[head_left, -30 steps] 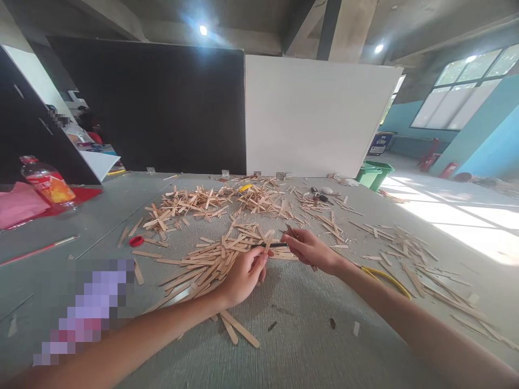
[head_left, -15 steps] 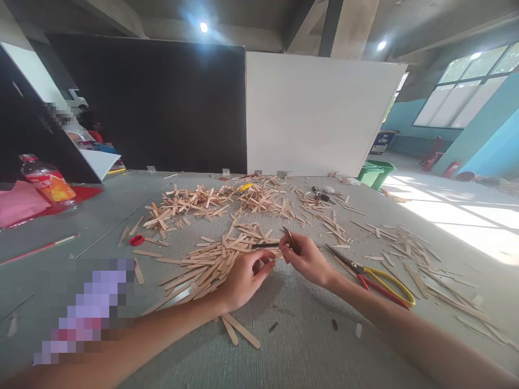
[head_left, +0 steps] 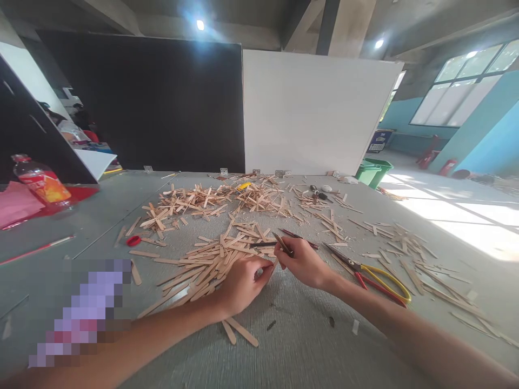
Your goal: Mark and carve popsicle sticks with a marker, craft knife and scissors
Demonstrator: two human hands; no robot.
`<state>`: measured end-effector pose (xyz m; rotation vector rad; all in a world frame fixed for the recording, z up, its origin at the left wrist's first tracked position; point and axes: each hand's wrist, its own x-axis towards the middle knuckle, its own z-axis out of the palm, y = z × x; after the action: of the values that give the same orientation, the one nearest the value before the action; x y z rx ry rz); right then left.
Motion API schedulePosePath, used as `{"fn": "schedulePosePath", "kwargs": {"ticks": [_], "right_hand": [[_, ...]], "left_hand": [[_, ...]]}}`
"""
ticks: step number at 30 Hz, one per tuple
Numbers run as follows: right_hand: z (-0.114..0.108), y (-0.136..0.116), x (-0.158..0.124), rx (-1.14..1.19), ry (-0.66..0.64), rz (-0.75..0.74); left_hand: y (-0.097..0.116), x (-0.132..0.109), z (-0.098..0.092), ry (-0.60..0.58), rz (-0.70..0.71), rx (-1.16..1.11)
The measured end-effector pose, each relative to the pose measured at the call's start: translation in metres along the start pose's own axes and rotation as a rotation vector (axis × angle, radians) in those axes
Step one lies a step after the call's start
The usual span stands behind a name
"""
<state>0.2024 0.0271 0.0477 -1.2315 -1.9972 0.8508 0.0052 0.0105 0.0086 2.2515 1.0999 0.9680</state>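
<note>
Left hand point(head_left: 245, 283): thumb and forefinger brought together at the tips, apparently nipping a pale sliver of wood point(head_left: 276, 263), though the sliver is so small and so far covered by the hands that its shape cannot be read. Right hand point(head_left: 302, 263), just beside it: fingers clamped on a slim dark tool point(head_left: 284, 245), held like a pen, upper end leaning far and left. The sliver sits in the narrow space between the two hands, above the tabletop point(head_left: 308, 346). Just far of the right hand, a second dark tool point(head_left: 290, 233) lies loose; left of that, a black strip point(head_left: 263, 245) rests across sticks. Under and beyond the left wrist, a fanned pile of flat wooden sticks point(head_left: 208, 265), many of them whole and round-ended. To the right, scissors point(head_left: 356, 266) with one red and one yellow handle, laid down, out of both hands. Farther right, split strips point(head_left: 412, 278), scattered; at the far side, a tangled heap of sticks and fragments point(head_left: 190, 200). Left: a red ring point(head_left: 133, 241). Progress, as judged: mid-course. Much wood has been split or broken down; a good stock of whole sticks remains, one small piece is in hand, and no joined-up piece shows.
</note>
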Motion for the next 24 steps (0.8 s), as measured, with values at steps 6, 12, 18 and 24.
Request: {"fn": "schedulePosePath", "kwargs": {"ticks": [6, 12, 18, 24], "right_hand": [[0.006, -0.005, -0.003, -0.050, 0.039, -0.002], [0.010, -0.010, -0.007, -0.088, 0.059, -0.037], [0.009, -0.013, -0.007, -0.125, 0.037, -0.055], [0.006, -0.008, -0.004, -0.090, -0.022, -0.053]], "left_hand": [[0.002, -0.003, 0.001, 0.015, 0.015, 0.043], [0.004, -0.005, 0.002, 0.034, 0.004, 0.051], [0.003, -0.004, 0.002, 0.036, -0.027, 0.004], [0.006, 0.000, -0.002, 0.022, -0.082, -0.102]]}}
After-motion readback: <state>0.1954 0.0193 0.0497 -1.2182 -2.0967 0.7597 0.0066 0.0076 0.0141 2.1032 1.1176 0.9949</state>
